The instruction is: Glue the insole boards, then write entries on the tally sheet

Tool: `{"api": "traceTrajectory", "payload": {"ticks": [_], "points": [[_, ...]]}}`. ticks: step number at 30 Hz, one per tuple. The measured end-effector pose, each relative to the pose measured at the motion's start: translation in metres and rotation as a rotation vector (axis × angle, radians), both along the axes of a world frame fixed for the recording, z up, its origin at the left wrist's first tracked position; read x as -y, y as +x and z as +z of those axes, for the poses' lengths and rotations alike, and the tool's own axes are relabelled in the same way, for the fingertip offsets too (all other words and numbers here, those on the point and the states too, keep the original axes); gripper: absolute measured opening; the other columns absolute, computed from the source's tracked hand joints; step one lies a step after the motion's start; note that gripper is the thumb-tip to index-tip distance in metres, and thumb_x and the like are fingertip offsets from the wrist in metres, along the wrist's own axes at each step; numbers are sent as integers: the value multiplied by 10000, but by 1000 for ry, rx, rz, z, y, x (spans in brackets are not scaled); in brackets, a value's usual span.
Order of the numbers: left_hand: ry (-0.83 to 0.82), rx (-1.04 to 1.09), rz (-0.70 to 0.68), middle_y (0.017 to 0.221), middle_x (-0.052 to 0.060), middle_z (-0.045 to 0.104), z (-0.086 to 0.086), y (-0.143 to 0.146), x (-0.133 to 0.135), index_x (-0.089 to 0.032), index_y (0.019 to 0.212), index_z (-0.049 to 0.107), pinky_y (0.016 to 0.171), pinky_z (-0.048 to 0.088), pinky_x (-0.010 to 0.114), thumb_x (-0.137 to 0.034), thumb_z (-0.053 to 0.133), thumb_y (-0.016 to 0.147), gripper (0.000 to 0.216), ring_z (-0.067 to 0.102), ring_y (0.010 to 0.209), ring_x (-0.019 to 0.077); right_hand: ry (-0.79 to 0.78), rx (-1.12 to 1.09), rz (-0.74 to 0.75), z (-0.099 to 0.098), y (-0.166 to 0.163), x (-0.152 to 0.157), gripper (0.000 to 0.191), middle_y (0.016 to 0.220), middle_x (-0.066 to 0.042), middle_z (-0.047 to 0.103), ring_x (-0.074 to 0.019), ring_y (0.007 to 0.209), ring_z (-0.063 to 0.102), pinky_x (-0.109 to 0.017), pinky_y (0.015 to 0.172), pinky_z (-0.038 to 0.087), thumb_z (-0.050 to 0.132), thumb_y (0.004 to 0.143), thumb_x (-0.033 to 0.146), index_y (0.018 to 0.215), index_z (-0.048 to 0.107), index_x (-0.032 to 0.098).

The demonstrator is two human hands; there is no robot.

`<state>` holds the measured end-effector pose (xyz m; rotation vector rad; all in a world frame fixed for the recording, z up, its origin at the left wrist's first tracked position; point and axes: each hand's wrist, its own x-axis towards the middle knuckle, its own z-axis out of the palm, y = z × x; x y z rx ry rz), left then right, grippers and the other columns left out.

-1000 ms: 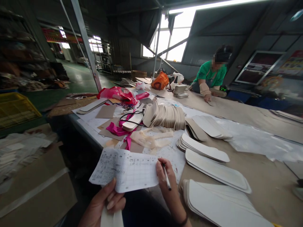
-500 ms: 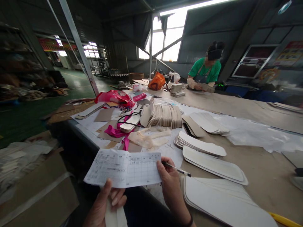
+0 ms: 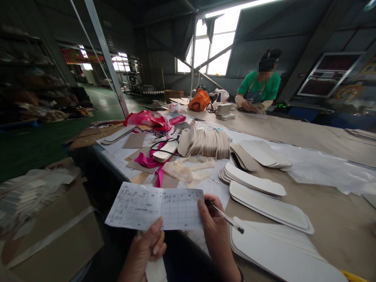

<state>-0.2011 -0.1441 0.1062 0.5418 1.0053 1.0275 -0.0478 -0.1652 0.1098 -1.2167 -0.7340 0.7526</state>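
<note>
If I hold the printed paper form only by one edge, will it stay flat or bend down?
The paper form is likely floppy: it looks like a thin single sheet with a fold crease, and both the left hand and the right hand support it. It probably weighs very little, so a draught could move it.

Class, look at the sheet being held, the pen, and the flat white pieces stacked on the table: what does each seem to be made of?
Sheet: thin paper, matte; it bends between the hands and carries a printed grid.
Pen: probably plastic or metal; slim barrel with a glint.
White pieces: likely stiff board, matte; they lie flat in layered stacks with clean-cut edges.
</note>
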Motion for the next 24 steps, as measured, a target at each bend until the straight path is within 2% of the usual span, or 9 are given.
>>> {"api": "traceTrajectory", "payload": {"ticks": [5, 9, 12, 15, 20, 24], "points": [[21, -47, -5, 441, -115, 287, 3, 4, 2, -188, 677, 440, 377, 196, 172, -352, 801, 613, 402, 233, 376, 24, 8, 151, -35, -5, 3, 1, 297, 741, -21, 644, -160, 619, 607, -228, 489, 477, 565, 846, 494, 886, 539, 201], [28, -96, 43, 433, -109, 313, 3, 6, 3, -188, 650, 432, 374, 208, 174, -347, 803, 594, 408, 257, 372, 28, 8, 533, -270, -15, 10, 4, 212, 893, -61, 655, -171, 735, 637, -258, 606, 531, 484, 923, 375, 999, 564, 193], [28, -116, 53, 436, -104, 323, 2, 7, 3, -190, 639, 424, 369, 209, 176, -363, 801, 592, 418, 270, 371, 33, 162, 871, -392, -17, 13, 8, 198, 1059, -105, 636, -209, 966, 614, -340, 799, 528, 444, 943, 229, 1096, 565, 192], [22, -115, 49, 440, -105, 319, 2, 9, 3, -190, 649, 431, 370, 209, 174, -379, 796, 604, 414, 264, 371, 32, 306, 1095, -323, -15, 8, 11, 270, 1113, -111, 634, -218, 1043, 577, -368, 858, 510, 450, 922, 104, 1154, 553, 194], [6, -115, 42, 424, -108, 312, 5, 10, 2, -189, 651, 442, 374, 208, 172, -374, 793, 611, 399, 250, 368, 32, 329, 1269, -178, -13, -8, 15, 263, 1151, -99, 648, -245, 1087, 554, -388, 871, 492, 448, 904, 88, 1122, 565, 177], [1, -124, 32, 420, -93, 328, 6, 9, 0, -180, 575, 418, 378, 234, 182, -428, 798, 589, 454, 270, 370, 35, 312, 1311, -146, -11, -21, 14, 223, 1134, -68, 665, -234, 1078, 559, -361, 866, 466, 382, 930, 125, 1005, 581, 190]]}}
